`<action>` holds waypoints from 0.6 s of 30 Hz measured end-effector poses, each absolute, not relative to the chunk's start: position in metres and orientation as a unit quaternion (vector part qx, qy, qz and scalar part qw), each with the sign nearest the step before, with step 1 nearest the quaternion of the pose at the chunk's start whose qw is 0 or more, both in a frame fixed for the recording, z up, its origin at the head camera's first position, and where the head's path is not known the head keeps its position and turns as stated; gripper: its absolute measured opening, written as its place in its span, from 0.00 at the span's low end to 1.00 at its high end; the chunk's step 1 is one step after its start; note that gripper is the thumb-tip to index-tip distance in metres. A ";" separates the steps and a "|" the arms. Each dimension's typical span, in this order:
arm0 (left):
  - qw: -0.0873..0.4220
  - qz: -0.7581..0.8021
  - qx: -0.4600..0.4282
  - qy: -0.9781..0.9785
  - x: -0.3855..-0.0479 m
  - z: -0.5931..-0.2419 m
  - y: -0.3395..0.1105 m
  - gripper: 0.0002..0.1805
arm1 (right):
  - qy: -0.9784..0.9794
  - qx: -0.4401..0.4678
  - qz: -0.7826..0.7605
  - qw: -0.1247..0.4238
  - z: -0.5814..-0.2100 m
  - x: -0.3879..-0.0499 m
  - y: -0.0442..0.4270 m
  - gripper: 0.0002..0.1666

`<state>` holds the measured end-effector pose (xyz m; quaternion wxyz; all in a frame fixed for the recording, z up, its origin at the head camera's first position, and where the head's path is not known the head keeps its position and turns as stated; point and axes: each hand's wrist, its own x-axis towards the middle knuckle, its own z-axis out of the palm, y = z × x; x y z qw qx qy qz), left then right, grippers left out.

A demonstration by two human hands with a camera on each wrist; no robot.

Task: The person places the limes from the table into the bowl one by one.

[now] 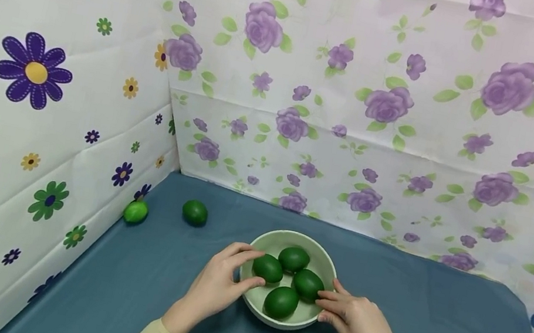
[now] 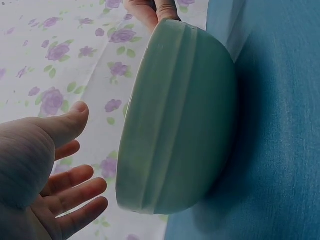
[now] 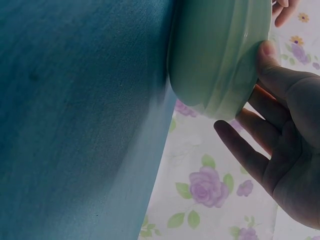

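Observation:
A pale green bowl (image 1: 283, 325) stands on the blue cloth with several smooth, dark green, avocado-like fruits (image 1: 281, 303) inside. My left hand (image 1: 220, 277) hovers over the bowl's left rim, thumb and fingers spread on either side of the leftmost fruit. In the left wrist view, that hand (image 2: 55, 170) is apart from the bowl (image 2: 175, 125) with nothing held. At the right rim, my right hand (image 1: 358, 319) holds the bowl's edge. The right wrist view shows its thumb (image 3: 268, 55) against the bowl's wall (image 3: 220, 55), other fingers reaching behind.
Another dark green fruit (image 1: 195, 213) lies on the blue cloth (image 1: 432, 326) at the back left. A brighter green, lime-like fruit (image 1: 135, 212) sits beside the left flowered sheet (image 1: 9, 139). A purple-flowered sheet (image 1: 341, 108) hangs along the back.

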<state>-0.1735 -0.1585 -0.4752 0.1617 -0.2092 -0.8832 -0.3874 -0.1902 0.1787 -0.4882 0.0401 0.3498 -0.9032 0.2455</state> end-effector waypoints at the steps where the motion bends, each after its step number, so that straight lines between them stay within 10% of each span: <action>1: 0.162 -0.387 -0.207 -0.884 -0.174 -0.475 -0.159 0.28 | -0.903 0.351 0.245 0.041 -0.488 -0.191 0.178 0.22; 18: 0.165 -0.388 -0.204 -0.884 -0.176 -0.478 -0.161 0.28 | -0.901 0.354 0.247 0.047 -0.486 -0.188 0.178 0.21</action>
